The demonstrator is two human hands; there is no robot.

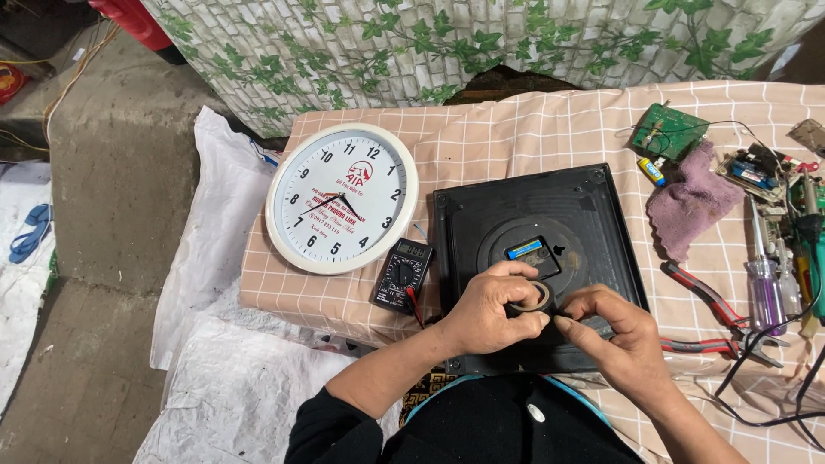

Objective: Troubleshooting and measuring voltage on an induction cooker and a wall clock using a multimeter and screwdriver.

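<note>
A square black clock (531, 225) lies face down on a checked cloth, its small mechanism with a blue-labelled battery (526, 250) showing in the round centre. My left hand (491, 308) is closed around a roll of black tape (534, 297) over the clock's near edge. My right hand (612, 332) pinches the loose end of the tape just right of the roll. Both hands touch each other above the black back panel.
A round white wall clock (341, 198) lies at the left, with a small black multimeter (400, 274) beside it. On the right sit a green circuit board (669, 131), a purple rag (693, 200), red-handled pliers (710, 302), a screwdriver (763, 283) and black cables.
</note>
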